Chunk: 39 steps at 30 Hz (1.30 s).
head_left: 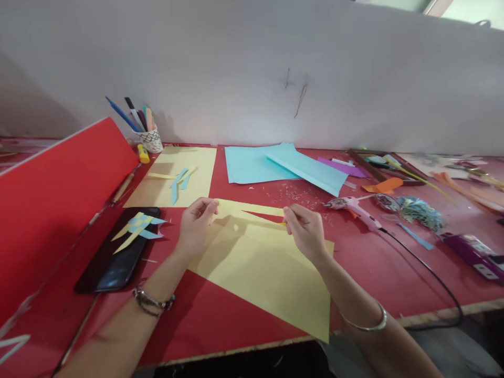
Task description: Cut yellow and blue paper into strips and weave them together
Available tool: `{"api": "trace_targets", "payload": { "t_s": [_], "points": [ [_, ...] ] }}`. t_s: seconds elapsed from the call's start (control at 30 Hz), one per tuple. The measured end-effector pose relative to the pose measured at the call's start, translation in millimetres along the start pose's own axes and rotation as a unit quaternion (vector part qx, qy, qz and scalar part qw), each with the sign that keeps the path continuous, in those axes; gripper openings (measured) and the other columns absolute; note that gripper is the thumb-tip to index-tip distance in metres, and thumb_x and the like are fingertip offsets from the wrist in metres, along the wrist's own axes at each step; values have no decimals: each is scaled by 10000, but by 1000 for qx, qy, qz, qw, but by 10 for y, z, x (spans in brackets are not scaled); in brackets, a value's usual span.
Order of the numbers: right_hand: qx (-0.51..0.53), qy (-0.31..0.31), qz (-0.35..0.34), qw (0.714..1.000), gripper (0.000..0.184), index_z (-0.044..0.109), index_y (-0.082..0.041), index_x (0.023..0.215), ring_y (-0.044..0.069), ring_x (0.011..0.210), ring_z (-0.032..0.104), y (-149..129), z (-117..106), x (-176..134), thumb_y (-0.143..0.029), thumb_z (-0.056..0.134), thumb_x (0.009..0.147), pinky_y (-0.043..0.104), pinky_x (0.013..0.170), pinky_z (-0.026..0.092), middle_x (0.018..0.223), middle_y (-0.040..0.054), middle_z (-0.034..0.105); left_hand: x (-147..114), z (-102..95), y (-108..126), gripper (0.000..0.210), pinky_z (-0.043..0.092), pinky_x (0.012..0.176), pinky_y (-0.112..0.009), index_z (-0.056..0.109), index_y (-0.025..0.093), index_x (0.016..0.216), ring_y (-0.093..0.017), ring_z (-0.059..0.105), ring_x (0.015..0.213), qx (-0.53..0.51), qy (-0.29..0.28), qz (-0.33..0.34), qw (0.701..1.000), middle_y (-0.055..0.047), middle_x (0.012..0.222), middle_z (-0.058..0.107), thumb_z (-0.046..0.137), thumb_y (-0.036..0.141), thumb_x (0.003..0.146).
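Note:
Between my hands is a pale yellow paper sheet (271,273), lying at a slant and reaching past the table's front edge. A narrow strip (255,207) along its far edge is parted from the sheet on the right, with red table showing through the gap, and still joined on the left. My left hand (196,223) is closed in a pinch at the sheet's far left corner. My right hand (306,228) pinches the strip's right end. Left of the left hand, a woven yellow and blue paper piece (139,224) rests on a black phone (114,270).
A second yellow sheet (157,194) with loose paper strips (180,184) lies at the back left. Blue sheets (255,163) sit behind my hands. A pink glue gun (358,209) with its cord is at right. A pen cup (151,140) stands near a red board (71,194).

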State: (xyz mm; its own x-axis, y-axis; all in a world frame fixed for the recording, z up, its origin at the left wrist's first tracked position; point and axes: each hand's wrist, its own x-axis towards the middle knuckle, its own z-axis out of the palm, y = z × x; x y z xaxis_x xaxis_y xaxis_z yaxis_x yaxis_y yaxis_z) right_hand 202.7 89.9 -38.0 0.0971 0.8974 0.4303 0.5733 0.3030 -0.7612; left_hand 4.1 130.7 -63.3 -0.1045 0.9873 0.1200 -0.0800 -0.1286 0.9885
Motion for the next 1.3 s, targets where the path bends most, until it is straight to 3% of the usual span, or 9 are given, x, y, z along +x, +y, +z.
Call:
{"api": "trace_targets", "payload": {
  "t_s": [0.17, 0.37, 0.5, 0.6, 0.73, 0.83, 1.0, 1.2, 1.3],
  "points": [
    [41, -16, 32, 999, 349, 420, -181, 481, 68, 394, 401, 21, -81, 104, -325, 411, 799, 192, 420, 314, 428, -42, 437, 7, 23, 12, 213, 301, 419, -183, 487, 183, 823, -60, 360, 405, -34, 9, -15, 999, 73, 482, 462, 509, 372, 727],
    [-37, -83, 19, 996, 201, 574, -173, 658, 83, 457, 487, -86, -195, 427, -277, 449, 775, 204, 489, 366, 512, -38, 536, 2, 19, 1, 247, 311, 410, -186, 486, 180, 775, -63, 362, 392, -69, -4, -17, 997, 72, 450, 441, 466, 425, 750],
    [7, -127, 17, 992, 159, 597, -171, 723, 83, 456, 503, -186, -102, 671, -257, 465, 748, 200, 475, 366, 472, -51, 522, -18, 20, 16, 264, 311, 406, -192, 511, 174, 690, -63, 361, 393, -74, -25, -12, 997, 60, 442, 437, 486, 432, 736],
    [72, -109, 49, 990, 148, 578, -169, 763, 80, 523, 553, -153, 23, 832, -265, 469, 734, 206, 549, 422, 539, -40, 561, -19, 13, 17, 259, 305, 404, -195, 516, 175, 658, -61, 352, 392, -70, -26, -6, 997, 57, 448, 437, 495, 426, 717],
    [39, -82, 69, 993, 160, 559, -166, 789, 89, 631, 587, 62, 141, 953, -274, 450, 747, 234, 639, 453, 699, -1, 605, -12, 3, 3, 244, 290, 397, -195, 519, 180, 641, -65, 351, 393, -59, -26, 1, 998, 56, 442, 429, 489, 413, 708],
    [-43, -93, 85, 991, 129, 580, -168, 789, 144, 696, 584, 223, 145, 958, -230, 486, 728, 291, 660, 451, 735, 31, 616, -10, 4, -10, 234, 285, 397, -198, 519, 181, 623, -69, 352, 396, -51, -33, 5, 998, 54, 436, 420, 488, 398, 706],
    [-194, -125, 79, 970, 206, 616, -166, 857, 282, 1021, 468, 218, 71, 868, -123, 548, 668, 378, 812, 365, 1031, 136, 574, -4, 3, -29, 206, 289, 414, -206, 518, 184, 617, -74, 347, 408, -39, -42, 10, 998, 53, 449, 410, 485, 368, 706],
    [-213, -287, 37, 933, 410, 565, -190, 1048, 233, 896, 548, 8, 44, 522, -298, 607, 655, 321, 750, 402, 988, 80, 618, -4, 1, -29, 202, 280, 418, -211, 510, 189, 624, -80, 342, 413, -22, -41, 13, 999, 54, 449, 400, 465, 366, 709],
    [-206, -328, 24, 922, 487, 539, -173, 1093, 203, 834, 559, -26, 82, 354, -223, 628, 617, 320, 760, 391, 921, 67, 629, -9, 6, -32, 212, 282, 419, -215, 505, 191, 629, -82, 346, 409, -7, -46, 19, 999, 54, 453, 404, 452, 379, 711]
  ]
}}
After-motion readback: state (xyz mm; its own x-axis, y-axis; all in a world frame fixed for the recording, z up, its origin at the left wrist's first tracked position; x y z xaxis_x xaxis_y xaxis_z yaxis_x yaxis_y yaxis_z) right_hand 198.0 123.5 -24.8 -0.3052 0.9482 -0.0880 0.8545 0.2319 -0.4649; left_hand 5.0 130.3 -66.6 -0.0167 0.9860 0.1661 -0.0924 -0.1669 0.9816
